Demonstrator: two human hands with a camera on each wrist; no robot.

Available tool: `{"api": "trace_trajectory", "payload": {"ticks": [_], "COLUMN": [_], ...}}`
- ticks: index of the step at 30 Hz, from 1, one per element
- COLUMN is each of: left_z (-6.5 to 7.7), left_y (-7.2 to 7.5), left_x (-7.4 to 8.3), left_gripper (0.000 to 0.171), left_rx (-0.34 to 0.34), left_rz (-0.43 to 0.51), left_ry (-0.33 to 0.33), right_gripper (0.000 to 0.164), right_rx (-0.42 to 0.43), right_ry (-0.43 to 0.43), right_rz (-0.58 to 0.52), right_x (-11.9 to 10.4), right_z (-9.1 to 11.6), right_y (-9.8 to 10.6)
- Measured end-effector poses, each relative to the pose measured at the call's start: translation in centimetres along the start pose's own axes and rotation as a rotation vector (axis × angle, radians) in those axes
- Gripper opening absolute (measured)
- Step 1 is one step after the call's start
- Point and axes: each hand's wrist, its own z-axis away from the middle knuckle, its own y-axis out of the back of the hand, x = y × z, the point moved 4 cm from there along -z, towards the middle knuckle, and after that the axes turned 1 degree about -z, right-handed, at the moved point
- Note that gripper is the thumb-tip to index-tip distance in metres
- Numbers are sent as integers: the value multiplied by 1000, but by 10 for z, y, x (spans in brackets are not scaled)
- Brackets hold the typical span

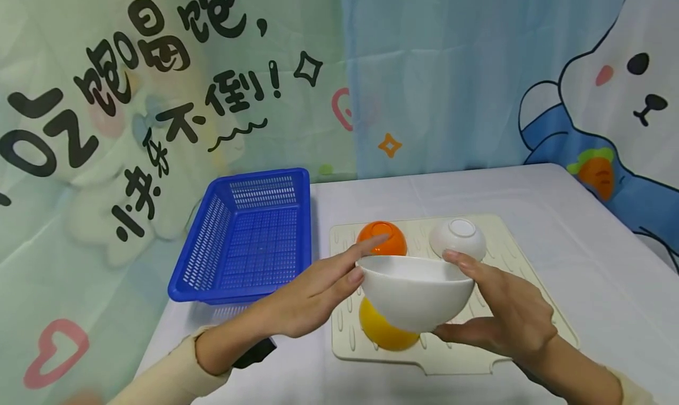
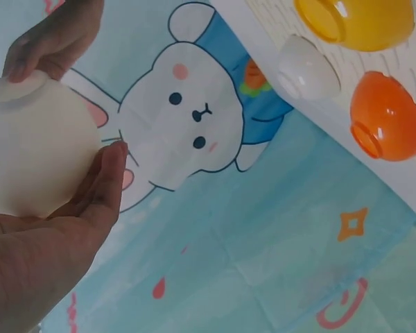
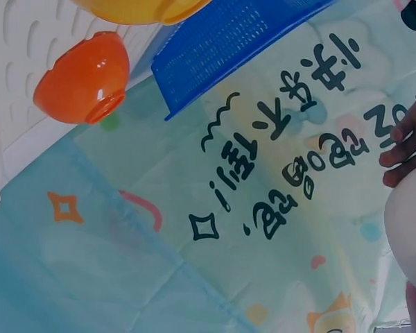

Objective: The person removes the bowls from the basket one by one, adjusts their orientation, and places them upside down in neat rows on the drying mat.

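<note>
Both hands hold a large white bowl [image 1: 416, 302] above the board, rim up. My left hand [image 1: 313, 293] is at its left side, thumb near the rim and long fingers reaching along the far side; in the left wrist view those fingers [image 2: 107, 184] curve round the wall. From the right, my right hand [image 1: 511, 310] grips the bowl, one digit at the rim and another low by the base. Behind it, an orange bowl [image 1: 382, 237] and a smaller white bowl [image 1: 457, 240] lie upside down. A yellow bowl [image 1: 384, 331] is partly hidden beneath the held bowl.
The cream ridged board [image 1: 371, 361] lies on a white-covered table [image 1: 557, 216]. Left of it stands a blue plastic basket [image 1: 241, 296] with perforated walls. A printed curtain [image 1: 435, 86] hangs behind the table.
</note>
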Motion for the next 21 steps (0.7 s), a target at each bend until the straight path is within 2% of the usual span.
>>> {"api": "trace_trajectory", "payload": {"ticks": [5, 8, 11, 14, 19, 21], "left_z": [0, -1, 0, -1, -4, -5], "left_y": [-1, -1, -1, -1, -1, -2], "left_x": [0, 2, 5, 10, 18, 20], "left_gripper": [62, 62, 65, 73, 87, 95], "left_rx": [24, 62, 123, 207, 355, 397], "left_rz": [-58, -119, -230, -374, -556, -606], "left_ry": [23, -19, -92, -193, -382, -434], "right_gripper": [63, 67, 70, 72, 72, 73], "right_rx": [39, 68, 65, 46, -32, -63], "right_ry": [-47, -72, -100, -149, -273, -316], "right_rz": [29, 43, 77, 83, 16, -1], "right_x": [4, 8, 11, 14, 19, 22], "right_z": [2, 3, 4, 4, 6, 8], "right_y": [3, 4, 5, 6, 6, 7]}}
